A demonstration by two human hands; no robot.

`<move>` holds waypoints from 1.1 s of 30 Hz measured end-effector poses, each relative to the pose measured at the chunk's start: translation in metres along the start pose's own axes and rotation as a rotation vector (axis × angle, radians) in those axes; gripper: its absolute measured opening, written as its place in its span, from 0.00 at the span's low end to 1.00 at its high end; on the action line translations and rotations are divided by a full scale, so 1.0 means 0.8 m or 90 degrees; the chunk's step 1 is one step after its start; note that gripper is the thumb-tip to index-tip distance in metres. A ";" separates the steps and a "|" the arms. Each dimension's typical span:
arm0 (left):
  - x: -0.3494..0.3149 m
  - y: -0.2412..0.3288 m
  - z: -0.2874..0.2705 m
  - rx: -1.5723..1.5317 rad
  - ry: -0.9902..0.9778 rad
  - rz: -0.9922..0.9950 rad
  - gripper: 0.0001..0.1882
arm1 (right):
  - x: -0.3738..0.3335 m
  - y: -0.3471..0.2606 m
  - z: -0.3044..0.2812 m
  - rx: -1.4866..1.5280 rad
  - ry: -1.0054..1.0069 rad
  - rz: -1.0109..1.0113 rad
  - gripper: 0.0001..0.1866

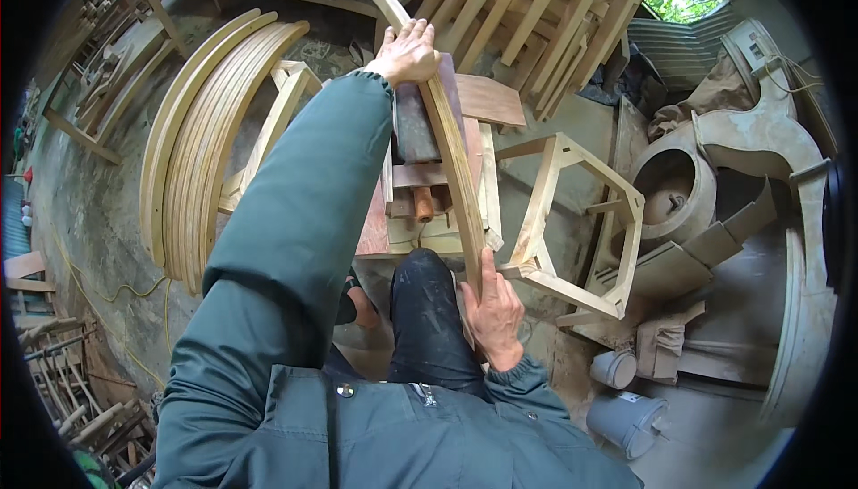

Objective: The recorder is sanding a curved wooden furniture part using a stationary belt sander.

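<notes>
A long, curved wooden slat (453,145) runs from the far middle toward me, lying over a low wooden work stand (375,225). My left hand (408,53) is laid over its far part, thumb on the left side and fingers held together on top. At the near end, my right hand (494,310) grips the slat, index finger stretched along its right side and thumb on the left. Beneath the slat, the stand carries a dark flat block (417,127) and a round orange-brown wooden handle (423,205). The slat's underside is hidden.
Stacked curved slats (223,145) stand on the left. Angled wooden frames (527,6) are piled at the back; another frame (545,194) stands on the right. Beyond it is a large dusty machine (760,140), with a grey bucket (626,424) nearer me. A yellow cord (125,290) crosses the floor.
</notes>
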State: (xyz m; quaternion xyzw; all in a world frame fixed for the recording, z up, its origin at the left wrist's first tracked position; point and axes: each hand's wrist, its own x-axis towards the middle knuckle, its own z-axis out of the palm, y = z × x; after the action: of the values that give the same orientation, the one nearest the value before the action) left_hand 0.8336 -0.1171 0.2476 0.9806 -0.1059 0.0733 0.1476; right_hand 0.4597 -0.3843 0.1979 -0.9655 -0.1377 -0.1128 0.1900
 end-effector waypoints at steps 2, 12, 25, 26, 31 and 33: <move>-0.018 0.030 0.001 -0.002 -0.025 0.010 0.37 | -0.017 0.019 -0.018 -0.010 -0.008 -0.037 0.46; -0.063 0.085 0.000 -0.056 0.011 0.019 0.37 | -0.070 0.017 -0.065 -0.083 -0.030 -0.028 0.45; -0.203 -0.030 -0.005 -0.611 0.545 -0.108 0.30 | 0.161 0.005 -0.028 -0.152 -0.078 -0.062 0.48; -0.243 -0.033 -0.009 -0.662 0.552 -0.155 0.29 | 0.175 0.001 -0.027 -0.141 -0.093 -0.044 0.46; -0.394 -0.053 0.048 -0.792 0.584 -0.396 0.27 | 0.242 -0.031 -0.014 -0.199 -0.131 -0.040 0.44; -0.416 -0.060 0.075 -0.834 0.574 -0.449 0.27 | 0.270 -0.045 -0.010 -0.248 -0.144 -0.054 0.43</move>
State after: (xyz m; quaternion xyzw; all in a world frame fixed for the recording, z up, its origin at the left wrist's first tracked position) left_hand 0.5298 -0.0284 0.1198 0.5514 0.2520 0.3286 0.7242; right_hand 0.6498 -0.3074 0.2752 -0.9838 -0.1743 -0.0362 -0.0220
